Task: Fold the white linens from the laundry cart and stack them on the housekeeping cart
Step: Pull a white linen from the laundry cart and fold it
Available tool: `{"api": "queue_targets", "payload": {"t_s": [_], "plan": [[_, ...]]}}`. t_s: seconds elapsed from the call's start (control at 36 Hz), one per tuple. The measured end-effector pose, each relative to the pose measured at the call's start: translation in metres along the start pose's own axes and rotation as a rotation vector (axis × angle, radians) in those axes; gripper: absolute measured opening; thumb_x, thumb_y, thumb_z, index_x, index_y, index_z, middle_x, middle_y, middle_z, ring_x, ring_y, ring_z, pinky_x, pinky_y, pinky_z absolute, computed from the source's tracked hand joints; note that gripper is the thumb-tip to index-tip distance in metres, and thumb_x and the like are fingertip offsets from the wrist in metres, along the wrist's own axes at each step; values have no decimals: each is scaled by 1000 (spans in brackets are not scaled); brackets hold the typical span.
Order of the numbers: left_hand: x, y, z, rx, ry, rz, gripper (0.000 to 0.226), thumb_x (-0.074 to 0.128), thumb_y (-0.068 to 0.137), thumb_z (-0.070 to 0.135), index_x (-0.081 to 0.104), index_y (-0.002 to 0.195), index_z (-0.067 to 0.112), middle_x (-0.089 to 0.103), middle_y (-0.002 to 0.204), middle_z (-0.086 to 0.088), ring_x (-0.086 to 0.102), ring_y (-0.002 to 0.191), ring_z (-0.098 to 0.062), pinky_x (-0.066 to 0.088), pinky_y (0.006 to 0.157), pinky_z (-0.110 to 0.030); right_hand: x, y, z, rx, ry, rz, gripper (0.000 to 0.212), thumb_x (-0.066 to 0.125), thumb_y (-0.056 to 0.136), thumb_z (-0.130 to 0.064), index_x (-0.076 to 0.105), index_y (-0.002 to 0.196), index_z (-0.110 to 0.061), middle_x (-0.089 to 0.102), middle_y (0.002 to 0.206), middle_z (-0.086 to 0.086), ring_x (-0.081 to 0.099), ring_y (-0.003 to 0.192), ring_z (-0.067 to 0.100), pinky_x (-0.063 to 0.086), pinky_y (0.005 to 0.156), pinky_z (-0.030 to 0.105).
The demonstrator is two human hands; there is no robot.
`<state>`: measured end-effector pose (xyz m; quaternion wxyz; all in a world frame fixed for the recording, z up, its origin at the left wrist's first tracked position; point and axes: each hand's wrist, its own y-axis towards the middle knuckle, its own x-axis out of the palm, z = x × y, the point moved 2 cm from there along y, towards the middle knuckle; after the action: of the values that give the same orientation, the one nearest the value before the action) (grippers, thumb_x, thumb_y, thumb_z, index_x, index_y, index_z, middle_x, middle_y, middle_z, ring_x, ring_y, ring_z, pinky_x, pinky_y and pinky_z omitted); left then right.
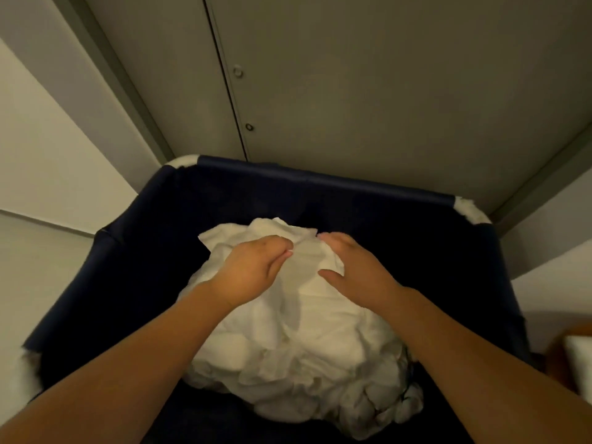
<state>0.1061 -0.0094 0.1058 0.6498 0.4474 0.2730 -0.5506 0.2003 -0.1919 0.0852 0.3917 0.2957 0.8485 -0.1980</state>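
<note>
A crumpled heap of white linens (307, 341) fills the middle of the laundry cart, whose dark blue fabric wall (320, 184) surrounds it. Both my arms reach over the heap to its far top. My left hand (253, 270) has its fingers bent, and fingers and thumb close on a raised fold of the top white linen (304, 251). My right hand (349, 267) lies on the same piece just to the right, fingers straight and thumb spread wide. The two hands are about a hand's width apart.
Grey double cabinet doors (352, 91) stand directly behind the cart. A pale wall (48, 149) runs along the left. At the lower right edge a brown surface (560, 347) carries something white (579, 357), cut off by the frame.
</note>
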Motion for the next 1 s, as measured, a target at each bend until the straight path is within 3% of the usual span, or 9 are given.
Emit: {"api": "queue_targets", "payload": {"t_s": [0.08, 0.17, 0.22, 0.33, 0.44, 0.5, 0.64, 0.83, 1.0], "plan": [[-39, -10, 40, 16, 43, 38, 32, 40, 96, 37, 66, 99, 18, 69, 89, 3, 64, 76, -15, 53, 67, -32, -18, -10, -23, -75, 11, -74, 69, 65, 89, -34, 31, 149, -25, 30, 152, -5, 38, 135, 14, 32, 110, 26], [-77, -19, 88, 51, 61, 105, 34, 42, 97, 35, 67, 100, 13, 64, 93, 11, 57, 83, -2, 43, 75, -8, -29, -27, -37, -123, -11, -116, 63, 63, 91, -35, 36, 146, -26, 37, 148, -4, 43, 130, 16, 36, 106, 27], [-96, -26, 120, 55, 98, 148, 31, 42, 97, 35, 66, 101, 16, 56, 93, 19, 53, 84, 4, 39, 76, -3, -39, -41, -47, -165, 15, -81, 60, 62, 91, -35, 37, 146, -27, 39, 146, -4, 43, 130, 16, 37, 105, 27], [-120, -41, 183, 63, 167, 217, 27, 43, 96, 33, 64, 101, 17, 58, 91, 18, 54, 82, 0, 38, 75, -5, -61, -71, -66, -212, 100, -103, 55, 64, 89, -37, 45, 140, -30, 47, 138, -9, 50, 121, 14, 43, 100, 32], [-140, -52, 235, 59, 233, 336, 27, 43, 96, 26, 64, 96, 9, 62, 86, 8, 55, 79, -7, 39, 71, -11, -81, -102, -80, -151, 160, -68, 21, 49, 98, -31, 67, 104, -22, 68, 100, 1, 63, 89, 21, 52, 80, 37], [-152, -59, 252, 28, 281, 390, 28, 43, 96, 27, 64, 96, 8, 65, 85, -1, 59, 78, -16, 45, 69, -25, -93, -113, -76, -102, 202, 11, 26, 43, 100, -25, 66, 93, -14, 66, 91, 6, 61, 83, 25, 49, 71, 34], [-172, -72, 269, -137, 352, 341, 41, 39, 95, 41, 65, 101, 11, 67, 92, -5, 62, 83, -25, 43, 73, -29, -123, -129, -46, -23, 133, 98, 20, 41, 98, -10, 57, 91, -1, 57, 84, 11, 54, 77, 30, 39, 58, 31], [-192, -68, 301, -105, 320, 367, 34, 42, 97, 32, 66, 100, 8, 64, 90, -2, 59, 83, -20, 44, 73, -29, -163, -158, -15, 102, -10, 203, 15, 36, 101, -9, 48, 93, -5, 51, 91, 12, 46, 72, 23, 37, 64, 34], [-235, -33, 321, -123, 312, 487, 25, 45, 101, 26, 62, 109, 10, 60, 95, -1, 50, 85, -15, 36, 74, -26, -202, -175, -25, 179, 180, 408, 31, 36, 101, -13, 56, 119, 3, 58, 119, 22, 54, 109, 37, 41, 89, 37]]}}
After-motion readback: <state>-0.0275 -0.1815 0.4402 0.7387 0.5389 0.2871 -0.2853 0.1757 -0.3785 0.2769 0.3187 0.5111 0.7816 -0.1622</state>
